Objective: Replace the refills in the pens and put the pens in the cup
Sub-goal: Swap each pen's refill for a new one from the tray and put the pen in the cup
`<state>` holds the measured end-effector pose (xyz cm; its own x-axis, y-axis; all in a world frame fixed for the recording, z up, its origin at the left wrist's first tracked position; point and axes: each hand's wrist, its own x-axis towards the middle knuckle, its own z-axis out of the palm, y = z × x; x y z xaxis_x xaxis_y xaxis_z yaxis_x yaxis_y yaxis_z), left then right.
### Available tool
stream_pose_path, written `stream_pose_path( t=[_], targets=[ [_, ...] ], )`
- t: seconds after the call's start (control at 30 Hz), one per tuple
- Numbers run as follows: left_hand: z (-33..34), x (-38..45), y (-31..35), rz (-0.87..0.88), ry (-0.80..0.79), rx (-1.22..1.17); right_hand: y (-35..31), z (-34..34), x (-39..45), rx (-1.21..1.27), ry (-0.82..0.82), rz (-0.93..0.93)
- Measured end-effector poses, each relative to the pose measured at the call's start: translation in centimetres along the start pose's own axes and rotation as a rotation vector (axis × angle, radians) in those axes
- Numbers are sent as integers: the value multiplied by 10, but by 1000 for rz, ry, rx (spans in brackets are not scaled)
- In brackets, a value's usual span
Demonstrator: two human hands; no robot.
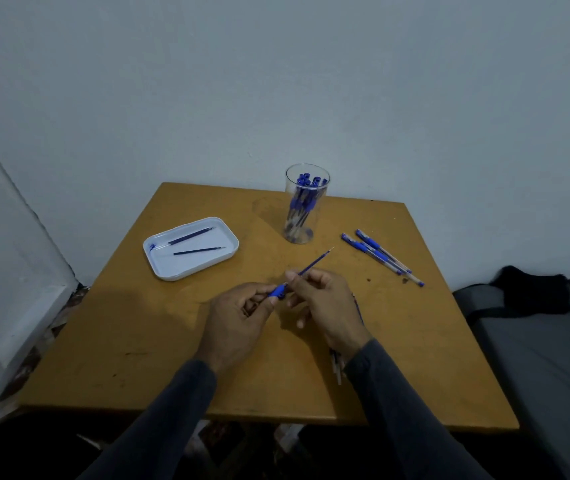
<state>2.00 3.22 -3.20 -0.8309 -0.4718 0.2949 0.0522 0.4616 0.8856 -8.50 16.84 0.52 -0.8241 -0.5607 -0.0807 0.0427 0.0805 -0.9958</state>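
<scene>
Your left hand (238, 317) pinches the blue grip end of the pen (278, 291); your right hand (321, 299) pinches the refill (313, 266), which sticks up and away toward the cup (306, 206), tip free. Risk, as I judge it: a thin refill held this far back can bend or miss the barrel opening, and the small grip piece could slip and roll off the table (207, 375). Some loose parts lie under your right wrist, mostly hidden; a sleeve could sweep them. Spare pens (382, 257) lie right of the cup, well apart. Tray (159, 268) at left holds two refills. Cup already crowded with pens, so dropping another in may snag.
</scene>
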Motion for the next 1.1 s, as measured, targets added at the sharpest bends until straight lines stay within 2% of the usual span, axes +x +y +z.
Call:
stream_pose_path(
  t=[0.13, 0.27, 0.3, 0.4, 0.47, 0.6, 0.77, 0.93, 1.03, 1.1],
  targets=[
    [1, 0, -3, -12, 2, -10, 0, -2, 0, 33, 155, -48],
    [0, 0, -3, -2, 2, -9, -2, -3, -4, -145, -21, 44],
    [0, 0, -3, -11, 10, -13, -3, -3, -5, -143, -19, 75],
    [0, 0, -4, -49, 53, -50, 1, -2, 3, -122, 199, 56],
    [0, 1, -6, -52, 84, -49, 6, -2, 11, -298, 308, 0],
    [0, 1, -7, -60, 102, -21, 5, 3, 21, -742, 236, -87],
    [1, 1, -7, -71, 66, -41, 8, 13, 41, -960, 71, -71],
    [2, 2, -8, -78, 62, -17, 9, 18, 59, -994, 44, 15],
    [2, 3, -8, -84, 52, -8, 15, 16, 56, -938, 140, -47],
    [1, 3, -9, -81, 53, -8, 14, 12, 52, -804, 193, -67]
  ],
)
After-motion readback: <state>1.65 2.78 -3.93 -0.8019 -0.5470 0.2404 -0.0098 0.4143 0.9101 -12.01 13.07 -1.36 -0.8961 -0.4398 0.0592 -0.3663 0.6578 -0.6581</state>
